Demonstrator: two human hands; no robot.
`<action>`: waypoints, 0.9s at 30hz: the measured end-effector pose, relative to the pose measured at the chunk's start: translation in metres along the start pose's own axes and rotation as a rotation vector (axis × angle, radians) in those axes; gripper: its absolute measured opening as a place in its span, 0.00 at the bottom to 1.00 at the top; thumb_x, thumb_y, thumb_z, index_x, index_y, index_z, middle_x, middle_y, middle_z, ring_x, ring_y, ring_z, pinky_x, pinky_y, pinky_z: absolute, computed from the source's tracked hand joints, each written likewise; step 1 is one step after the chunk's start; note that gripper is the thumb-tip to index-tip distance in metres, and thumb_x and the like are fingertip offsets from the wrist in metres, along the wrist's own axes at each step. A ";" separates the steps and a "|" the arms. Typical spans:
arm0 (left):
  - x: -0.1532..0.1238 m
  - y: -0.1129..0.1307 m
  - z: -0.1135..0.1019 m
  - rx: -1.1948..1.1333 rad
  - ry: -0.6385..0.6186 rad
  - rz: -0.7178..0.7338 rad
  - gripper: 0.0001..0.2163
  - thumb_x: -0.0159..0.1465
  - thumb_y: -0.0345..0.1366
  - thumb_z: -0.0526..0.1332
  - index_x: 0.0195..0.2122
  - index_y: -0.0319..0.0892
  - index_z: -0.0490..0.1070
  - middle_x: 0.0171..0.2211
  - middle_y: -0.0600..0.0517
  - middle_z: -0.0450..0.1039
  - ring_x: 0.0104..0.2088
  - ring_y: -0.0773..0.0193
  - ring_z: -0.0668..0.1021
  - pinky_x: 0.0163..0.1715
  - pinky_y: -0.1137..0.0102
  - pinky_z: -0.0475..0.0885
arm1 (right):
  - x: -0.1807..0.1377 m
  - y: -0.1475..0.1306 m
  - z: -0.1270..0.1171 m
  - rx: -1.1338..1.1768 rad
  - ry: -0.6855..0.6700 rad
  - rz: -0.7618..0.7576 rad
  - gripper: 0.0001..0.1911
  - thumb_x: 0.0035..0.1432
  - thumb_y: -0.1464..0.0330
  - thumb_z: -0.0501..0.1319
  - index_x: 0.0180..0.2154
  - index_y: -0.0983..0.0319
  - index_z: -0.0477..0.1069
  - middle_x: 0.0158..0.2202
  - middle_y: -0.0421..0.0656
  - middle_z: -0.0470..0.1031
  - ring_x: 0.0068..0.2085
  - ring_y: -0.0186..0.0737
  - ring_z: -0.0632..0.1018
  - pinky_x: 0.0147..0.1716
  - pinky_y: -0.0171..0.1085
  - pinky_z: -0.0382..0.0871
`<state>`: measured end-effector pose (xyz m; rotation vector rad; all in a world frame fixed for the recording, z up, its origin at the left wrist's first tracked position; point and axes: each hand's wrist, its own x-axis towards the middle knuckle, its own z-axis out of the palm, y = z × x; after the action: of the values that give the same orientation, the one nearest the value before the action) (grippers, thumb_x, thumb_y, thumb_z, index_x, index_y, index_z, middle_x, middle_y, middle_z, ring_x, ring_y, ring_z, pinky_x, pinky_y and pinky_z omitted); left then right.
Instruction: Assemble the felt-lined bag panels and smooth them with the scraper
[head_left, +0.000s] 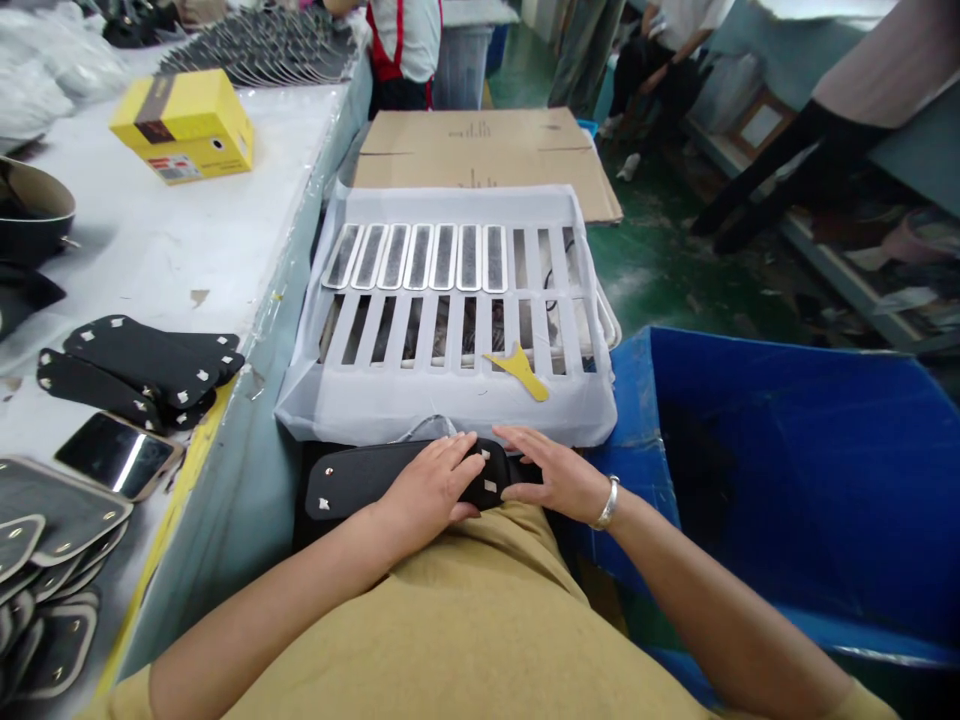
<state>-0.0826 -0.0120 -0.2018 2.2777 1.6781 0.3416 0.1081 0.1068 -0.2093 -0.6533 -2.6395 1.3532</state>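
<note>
Six o'clock: left hand [433, 484] on panel [364, 482], cannot tell grip; right hand [559, 478] open near three-o'clock end; weak hold may drop panel.

Clock positions are taken from the centre of the view. At 10 o'clock, a yellow box [199, 125] with a brown strip sits on the white-topped table [247, 210]; whitish plastic wrapping [56, 75] lies to its left. At 9 o'clock, a phone [112, 455] lies face up, screen dark, reflecting light. At 12 o'clock, flat brown cardboard [487, 150]. At 1 o'clock, a seated person [664, 80]; at 2 o'clock, a standing person [862, 95], dark trousers.
</note>
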 end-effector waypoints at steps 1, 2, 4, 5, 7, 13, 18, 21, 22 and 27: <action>0.001 0.001 -0.001 0.002 -0.002 0.001 0.29 0.46 0.35 0.70 0.49 0.34 0.64 0.54 0.33 0.62 0.54 0.47 0.67 0.54 0.55 0.63 | 0.004 -0.003 -0.004 -0.045 -0.053 -0.038 0.36 0.49 0.60 0.64 0.57 0.60 0.56 0.55 0.50 0.63 0.54 0.45 0.66 0.53 0.45 0.61; 0.001 0.002 -0.001 0.005 -0.002 0.001 0.29 0.46 0.35 0.71 0.48 0.33 0.65 0.54 0.33 0.62 0.54 0.47 0.67 0.54 0.55 0.63 | 0.007 -0.005 -0.007 -0.087 -0.097 -0.061 0.36 0.48 0.60 0.65 0.57 0.61 0.57 0.55 0.51 0.64 0.55 0.46 0.66 0.54 0.45 0.60; 0.001 0.004 -0.002 0.014 0.004 0.006 0.28 0.46 0.35 0.70 0.48 0.33 0.65 0.53 0.33 0.63 0.53 0.47 0.68 0.54 0.56 0.64 | 0.012 -0.008 -0.009 -0.155 -0.144 -0.072 0.37 0.46 0.61 0.66 0.56 0.63 0.58 0.54 0.52 0.65 0.55 0.48 0.66 0.54 0.46 0.60; 0.001 0.005 -0.002 0.018 0.010 0.009 0.28 0.46 0.34 0.70 0.47 0.32 0.65 0.53 0.33 0.63 0.53 0.47 0.68 0.54 0.56 0.64 | 0.013 -0.009 -0.009 -0.181 -0.154 -0.070 0.38 0.45 0.61 0.66 0.56 0.64 0.58 0.54 0.53 0.65 0.54 0.49 0.67 0.53 0.45 0.61; 0.001 0.006 0.000 0.017 0.025 0.021 0.26 0.48 0.33 0.68 0.47 0.32 0.64 0.52 0.33 0.64 0.53 0.48 0.68 0.54 0.56 0.64 | 0.014 -0.010 -0.006 -0.224 -0.154 -0.080 0.38 0.45 0.62 0.66 0.56 0.65 0.58 0.54 0.53 0.65 0.54 0.49 0.68 0.52 0.45 0.62; 0.000 0.004 0.006 -0.019 0.073 0.024 0.23 0.49 0.31 0.64 0.46 0.35 0.63 0.52 0.36 0.63 0.52 0.49 0.68 0.53 0.55 0.63 | 0.010 -0.016 0.002 -0.302 -0.068 -0.121 0.36 0.42 0.65 0.64 0.54 0.66 0.59 0.51 0.53 0.67 0.50 0.48 0.70 0.50 0.44 0.65; -0.002 0.006 0.009 -0.013 0.102 0.027 0.24 0.49 0.32 0.64 0.47 0.36 0.63 0.53 0.36 0.63 0.53 0.49 0.67 0.54 0.54 0.61 | 0.006 -0.007 0.005 -0.131 -0.022 -0.116 0.36 0.41 0.66 0.65 0.54 0.64 0.59 0.51 0.51 0.67 0.52 0.47 0.69 0.53 0.46 0.62; -0.001 0.007 0.008 0.003 0.102 0.013 0.24 0.49 0.33 0.65 0.47 0.37 0.63 0.53 0.37 0.63 0.52 0.48 0.68 0.53 0.54 0.63 | 0.004 0.009 0.010 0.209 -0.028 -0.022 0.38 0.43 0.62 0.66 0.55 0.63 0.58 0.54 0.51 0.65 0.53 0.47 0.68 0.52 0.46 0.64; 0.000 0.007 0.007 0.004 0.097 0.006 0.24 0.49 0.34 0.66 0.46 0.38 0.63 0.53 0.37 0.63 0.52 0.48 0.68 0.53 0.53 0.63 | 0.004 0.013 0.012 0.347 -0.022 0.027 0.37 0.45 0.60 0.65 0.55 0.63 0.58 0.54 0.51 0.65 0.53 0.46 0.68 0.50 0.45 0.65; 0.003 0.007 0.004 -0.012 0.049 -0.017 0.24 0.49 0.35 0.67 0.47 0.37 0.63 0.54 0.37 0.63 0.53 0.49 0.67 0.55 0.55 0.62 | 0.009 0.012 0.027 0.577 0.106 0.203 0.22 0.54 0.59 0.58 0.49 0.63 0.66 0.48 0.48 0.71 0.48 0.43 0.73 0.49 0.45 0.66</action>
<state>-0.0743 -0.0118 -0.2028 2.2632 1.7128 0.4054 0.0957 0.0965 -0.2356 -0.8804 -1.9847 1.9498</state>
